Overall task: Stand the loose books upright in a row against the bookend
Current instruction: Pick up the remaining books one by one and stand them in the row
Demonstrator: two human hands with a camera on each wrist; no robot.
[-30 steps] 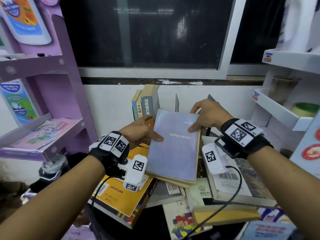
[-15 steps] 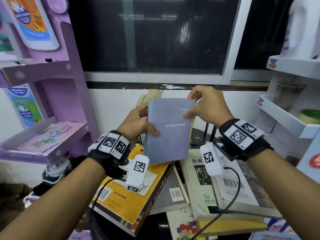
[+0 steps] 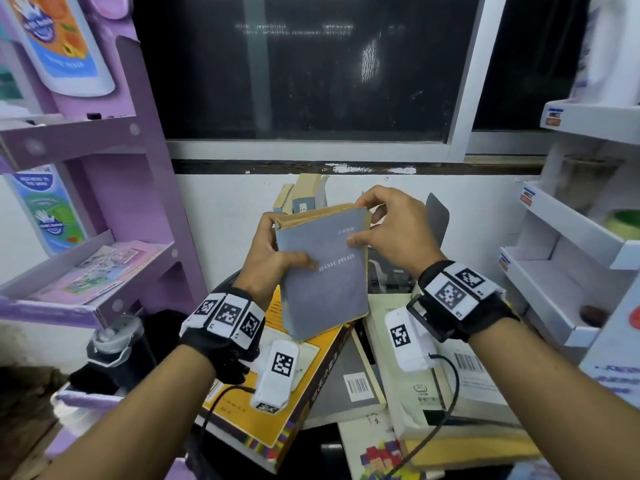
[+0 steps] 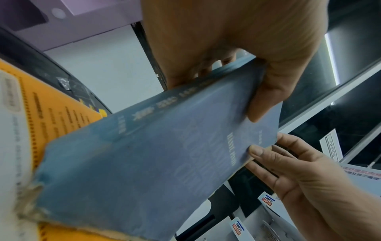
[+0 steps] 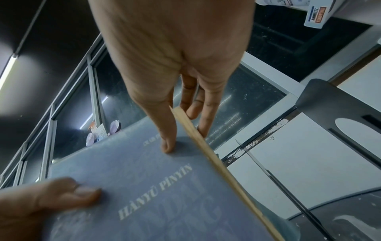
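Observation:
A worn grey-blue book [image 3: 323,271] [image 4: 156,159] [image 5: 156,192] is held nearly upright above the pile of loose books. My left hand [image 3: 273,258] [image 4: 237,53] grips its spine side, thumb on the front cover. My right hand [image 3: 388,226] [image 5: 181,91] pinches its upper right corner, thumb on the cover and fingers behind. Behind the book, two or three books [image 3: 304,195] stand upright against the wall. A dark metal bookend [image 3: 437,216] [image 5: 338,114] stands behind my right hand.
Loose books lie flat below: a yellow one [image 3: 277,393], a grey one [image 3: 349,382] and white ones [image 3: 460,386]. A purple shelf unit [image 3: 114,209] stands left, white shelves [image 3: 568,237] right. A dark bottle [image 3: 117,344] sits at lower left.
The blue book was lifted off the pile and tipped from lying flat to nearly upright, rising toward the standing books. Both hands moved up with it.

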